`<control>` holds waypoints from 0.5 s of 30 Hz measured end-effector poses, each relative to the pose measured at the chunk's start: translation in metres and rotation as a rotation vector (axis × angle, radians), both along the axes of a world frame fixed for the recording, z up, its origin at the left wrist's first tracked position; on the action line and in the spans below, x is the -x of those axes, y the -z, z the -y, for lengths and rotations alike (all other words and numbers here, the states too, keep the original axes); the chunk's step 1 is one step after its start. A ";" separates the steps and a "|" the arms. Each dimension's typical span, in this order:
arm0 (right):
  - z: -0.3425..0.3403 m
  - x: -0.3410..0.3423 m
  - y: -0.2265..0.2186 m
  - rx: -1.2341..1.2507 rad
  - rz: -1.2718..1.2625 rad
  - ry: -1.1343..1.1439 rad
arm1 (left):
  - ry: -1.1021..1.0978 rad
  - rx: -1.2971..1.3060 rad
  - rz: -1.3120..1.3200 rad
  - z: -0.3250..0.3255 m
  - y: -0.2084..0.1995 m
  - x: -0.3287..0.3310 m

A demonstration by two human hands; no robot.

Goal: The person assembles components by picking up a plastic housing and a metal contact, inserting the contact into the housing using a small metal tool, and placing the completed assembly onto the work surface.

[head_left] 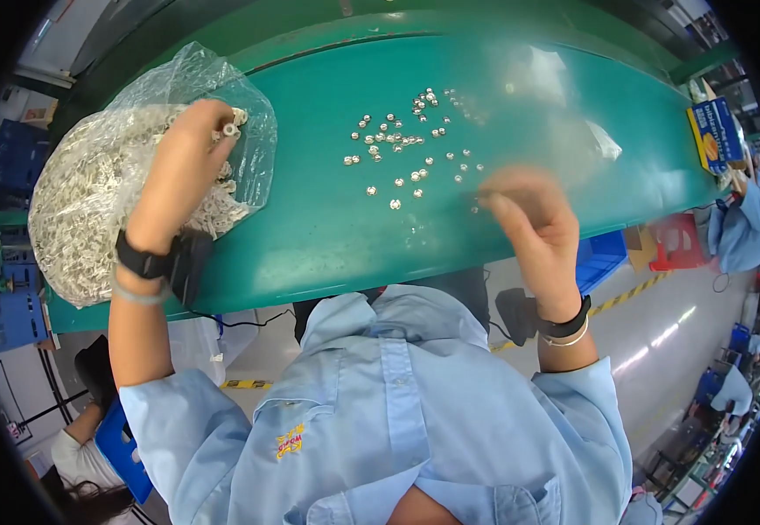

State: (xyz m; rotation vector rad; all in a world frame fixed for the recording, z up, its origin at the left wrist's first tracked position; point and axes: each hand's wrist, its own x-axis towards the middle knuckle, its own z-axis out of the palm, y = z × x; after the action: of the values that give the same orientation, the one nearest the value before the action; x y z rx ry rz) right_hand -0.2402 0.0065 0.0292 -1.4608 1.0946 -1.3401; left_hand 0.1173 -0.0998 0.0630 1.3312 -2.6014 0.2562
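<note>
My left hand point(189, 150) reaches over a clear plastic bag point(262, 114) on the left of the green table. Its fingers are closed on a small white ring-ended part point(230, 129). Beneath it, the bag is filled with many small whitish parts point(82, 214). My right hand point(537, 229) hovers above the table to the right, thumb and fingers pinched together. What it holds, if anything, is too small and smeared to name. Between the hands, several small shiny round metal pieces point(395, 138) lie scattered on the green table point(327, 236).
A blue and yellow box point(716, 133) stands at the table's right end. Below the table's edge on the right are a blue bin point(603, 258) and a red plastic stool point(679, 242). A blurred haze covers part of the far right tabletop. Other people sit nearby on both sides.
</note>
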 end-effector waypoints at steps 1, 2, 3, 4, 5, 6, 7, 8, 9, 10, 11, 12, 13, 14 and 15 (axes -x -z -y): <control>0.000 0.000 0.001 -0.017 -0.016 -0.018 | -0.109 -0.272 -0.408 -0.011 -0.013 0.006; 0.000 -0.001 0.002 -0.033 -0.030 -0.039 | -0.222 -0.543 -0.814 -0.023 -0.020 0.012; -0.001 -0.001 0.001 -0.033 -0.031 -0.042 | -0.224 -0.542 -0.816 -0.035 -0.019 0.018; -0.002 -0.002 0.000 -0.048 -0.037 -0.038 | -0.130 -0.666 -1.146 -0.051 -0.019 0.024; -0.002 -0.007 0.000 -0.059 -0.039 -0.044 | -0.029 -0.769 -1.476 -0.064 -0.018 0.026; -0.002 -0.014 0.000 -0.070 -0.041 -0.049 | 0.004 -0.884 -1.585 -0.074 -0.012 0.030; 0.000 -0.021 0.000 -0.056 -0.029 -0.073 | 0.044 -1.000 -1.694 -0.081 -0.003 0.035; -0.001 -0.025 0.000 -0.065 -0.020 -0.082 | 0.062 -1.062 -1.787 -0.088 0.007 0.042; -0.001 -0.029 0.000 -0.074 -0.012 -0.088 | 0.086 -1.128 -1.879 -0.093 0.015 0.048; -0.002 -0.030 0.000 -0.086 -0.008 -0.091 | 0.081 -1.114 -1.885 -0.098 0.020 0.054; -0.002 -0.031 0.000 -0.085 -0.012 -0.096 | 0.088 -1.140 -1.937 -0.102 0.027 0.060; -0.002 -0.032 0.000 -0.063 -0.040 -0.121 | 0.096 -1.168 -1.989 -0.105 0.032 0.064; -0.001 -0.034 -0.001 -0.040 -0.066 -0.141 | 0.107 -1.201 -2.036 -0.105 0.034 0.065; -0.001 -0.035 -0.001 -0.018 -0.093 -0.160 | 0.113 -1.204 -2.036 -0.105 0.036 0.065; -0.001 -0.035 -0.001 -0.017 -0.097 -0.155 | 0.147 -1.219 -2.032 -0.105 0.037 0.065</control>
State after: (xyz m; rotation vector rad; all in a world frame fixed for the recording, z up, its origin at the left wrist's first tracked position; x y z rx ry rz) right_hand -0.2047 0.0078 0.0302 -1.5782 1.0288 -1.1592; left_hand 0.0523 0.0048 0.0258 0.5656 -0.7519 -1.7948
